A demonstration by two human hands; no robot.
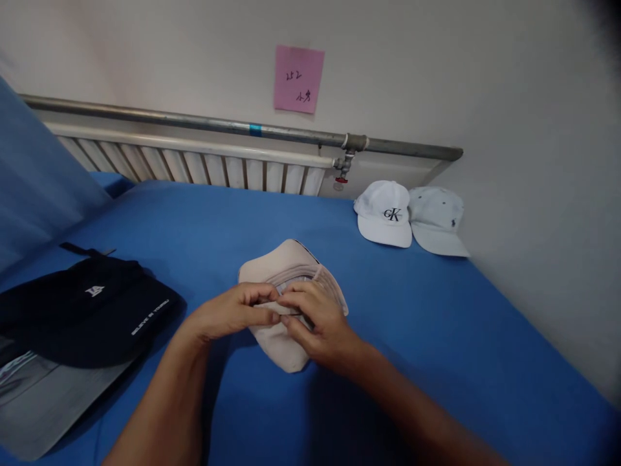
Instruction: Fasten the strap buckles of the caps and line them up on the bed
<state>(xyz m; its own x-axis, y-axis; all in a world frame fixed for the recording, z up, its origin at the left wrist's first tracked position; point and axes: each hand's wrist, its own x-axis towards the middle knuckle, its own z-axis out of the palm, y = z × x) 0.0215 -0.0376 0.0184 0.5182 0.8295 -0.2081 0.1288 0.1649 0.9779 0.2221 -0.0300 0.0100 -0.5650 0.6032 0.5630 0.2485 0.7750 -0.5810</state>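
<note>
A cream baseball cap (281, 349) lies on the blue sheet in the middle, its inner band and part of its inside showing. My left hand (237, 309) is closed on it, thumb and fingertips pinching at the cap's opening. From the other side my right hand (323, 317) also pinches there, its fingertips almost meeting those of the left. What exactly lies between the fingertips, perhaps a strap or an edge, is mostly hidden by the fingers.
At left a black cap (87, 317) with white lettering overlaps a grey cap (68, 401). A white cap (383, 210) and a pale cap (439, 217) stand far right by the wall. Behind are a radiator (204, 165), a pipe (194, 122) and a pink note (298, 79).
</note>
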